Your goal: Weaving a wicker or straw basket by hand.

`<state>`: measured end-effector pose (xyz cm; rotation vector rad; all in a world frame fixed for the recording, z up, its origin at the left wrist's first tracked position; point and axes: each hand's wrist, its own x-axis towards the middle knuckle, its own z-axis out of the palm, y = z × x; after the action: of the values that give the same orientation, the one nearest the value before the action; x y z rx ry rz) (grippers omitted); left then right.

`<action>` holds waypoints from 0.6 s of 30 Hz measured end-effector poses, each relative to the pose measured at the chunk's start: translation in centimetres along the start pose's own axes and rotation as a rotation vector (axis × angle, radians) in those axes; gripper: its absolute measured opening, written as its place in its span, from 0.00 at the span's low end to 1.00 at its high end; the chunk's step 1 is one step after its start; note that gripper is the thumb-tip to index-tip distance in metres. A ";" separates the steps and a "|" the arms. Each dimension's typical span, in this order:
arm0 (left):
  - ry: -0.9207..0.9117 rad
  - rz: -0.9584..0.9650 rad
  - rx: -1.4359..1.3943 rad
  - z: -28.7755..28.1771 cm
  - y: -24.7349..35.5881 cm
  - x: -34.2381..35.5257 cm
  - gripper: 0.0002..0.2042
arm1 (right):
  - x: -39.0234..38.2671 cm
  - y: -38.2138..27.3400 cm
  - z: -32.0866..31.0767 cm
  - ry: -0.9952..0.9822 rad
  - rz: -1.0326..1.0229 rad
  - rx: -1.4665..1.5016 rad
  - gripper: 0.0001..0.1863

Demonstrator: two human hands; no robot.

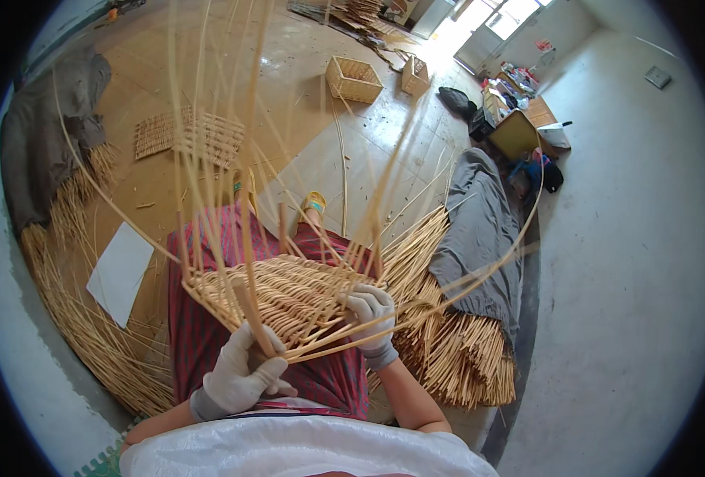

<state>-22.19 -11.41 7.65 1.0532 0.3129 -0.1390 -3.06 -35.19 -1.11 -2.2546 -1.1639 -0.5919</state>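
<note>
Our left hand (241,375) grips a thick peg (254,318); our right hand (372,319) clasps the woven panel (277,285); we face two wicker baskets (352,89).

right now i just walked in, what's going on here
A person in white gloves has a woven wicker panel over their lap. Their left hand grips a thick rod at the panel's near corner, while their right hand is at its right edge among thin rods. Long rods rise from the edges, so the weaving looks unfinished. A bundle of rods lies to the right, partly under grey cloth.
</note>
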 end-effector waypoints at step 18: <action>-0.078 -0.246 0.061 -18.3 -0.1 10.5 0.10 | 2.4 -10.2 6.4 -0.040 0.642 1.188 0.16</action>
<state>-15.67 4.85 -4.08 1.0647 0.3689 -0.4116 -9.46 -24.75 -1.97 -1.4079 -0.4713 0.3541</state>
